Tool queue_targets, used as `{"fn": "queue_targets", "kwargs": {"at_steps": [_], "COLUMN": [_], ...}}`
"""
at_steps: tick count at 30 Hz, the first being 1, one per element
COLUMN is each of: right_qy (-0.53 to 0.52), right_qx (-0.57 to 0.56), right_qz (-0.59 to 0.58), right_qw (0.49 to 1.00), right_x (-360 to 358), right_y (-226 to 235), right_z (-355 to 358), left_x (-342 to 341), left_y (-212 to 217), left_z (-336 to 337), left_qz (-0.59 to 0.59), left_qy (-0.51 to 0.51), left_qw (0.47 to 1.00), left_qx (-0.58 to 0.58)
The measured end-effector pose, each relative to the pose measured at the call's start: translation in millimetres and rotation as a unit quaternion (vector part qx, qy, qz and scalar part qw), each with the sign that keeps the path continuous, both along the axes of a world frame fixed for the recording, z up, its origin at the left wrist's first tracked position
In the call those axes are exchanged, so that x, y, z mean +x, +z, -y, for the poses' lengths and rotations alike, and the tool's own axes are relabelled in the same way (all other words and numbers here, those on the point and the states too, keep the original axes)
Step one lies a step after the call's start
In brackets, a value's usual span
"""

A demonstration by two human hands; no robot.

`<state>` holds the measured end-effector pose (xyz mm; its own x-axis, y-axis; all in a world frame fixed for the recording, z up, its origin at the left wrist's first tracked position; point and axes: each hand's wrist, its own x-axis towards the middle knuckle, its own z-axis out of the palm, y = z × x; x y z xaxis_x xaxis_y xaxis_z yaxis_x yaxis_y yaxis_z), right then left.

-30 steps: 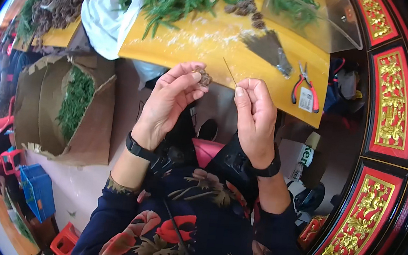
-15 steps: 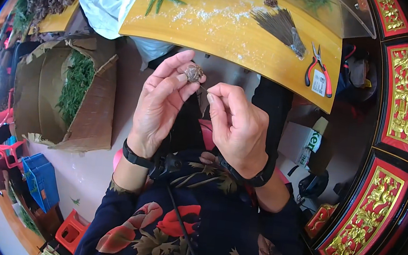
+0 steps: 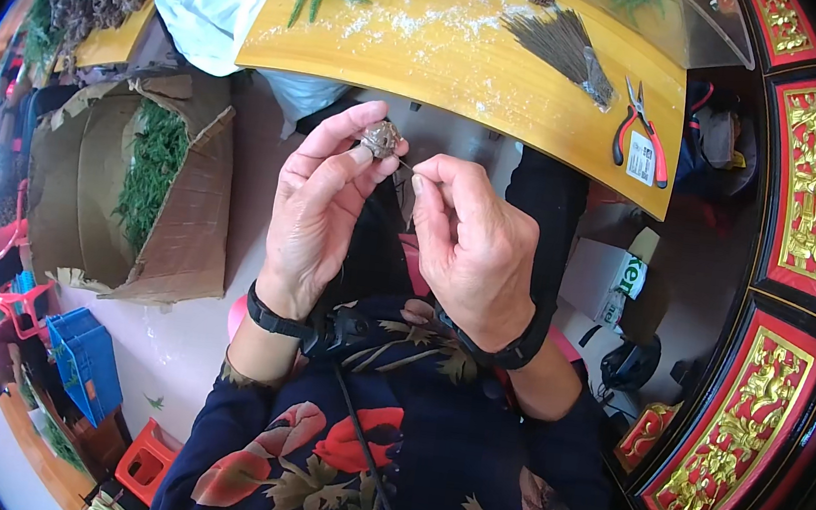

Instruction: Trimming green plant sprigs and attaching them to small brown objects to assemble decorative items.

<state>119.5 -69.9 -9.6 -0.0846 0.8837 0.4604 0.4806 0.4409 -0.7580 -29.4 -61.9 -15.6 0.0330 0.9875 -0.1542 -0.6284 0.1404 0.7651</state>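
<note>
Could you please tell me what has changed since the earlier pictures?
The right grip moved left toward the left grip, bringing its thin stem from clearly apart to close beside the pine cone; whether they touch is unclear. Nothing was let go or newly taken. The left grip still holds the cone; the pliers and stem bundle still lie on the yellow table.

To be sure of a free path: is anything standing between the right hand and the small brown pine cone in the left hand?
Nothing visible blocks the way: between the right hand and the small, round, brown pine cone, held in the left hand, is only the right hand's own thin, dark wire.
</note>
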Motion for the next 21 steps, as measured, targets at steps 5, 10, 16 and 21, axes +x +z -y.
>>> {"fn": "queue_targets", "kwargs": {"at_steps": [5,10,16,21], "right_qy": [-0.017,-0.024,-0.027,-0.028], "right_qx": [0.011,0.028,0.037,0.053], "right_qz": [0.010,0.017,0.032,0.045], "right_qw": [1.000,0.999,0.998,0.997], "right_x": [-2,-5,-4,-5], "right_y": [-1,-4,-6,-5], "right_z": [-3,-4,-6,-3], "left_x": [2,2,6,2], "left_y": [-4,-6,-6,-12], "left_z": [1,5,8,7], "left_qz": [-0.014,-0.018,0.036,0.056], "left_qy": [0.002,0.004,-0.020,-0.019], "left_qw": [1.000,1.000,0.999,0.998], "left_qx": [0.010,0.003,-0.022,-0.018]}}
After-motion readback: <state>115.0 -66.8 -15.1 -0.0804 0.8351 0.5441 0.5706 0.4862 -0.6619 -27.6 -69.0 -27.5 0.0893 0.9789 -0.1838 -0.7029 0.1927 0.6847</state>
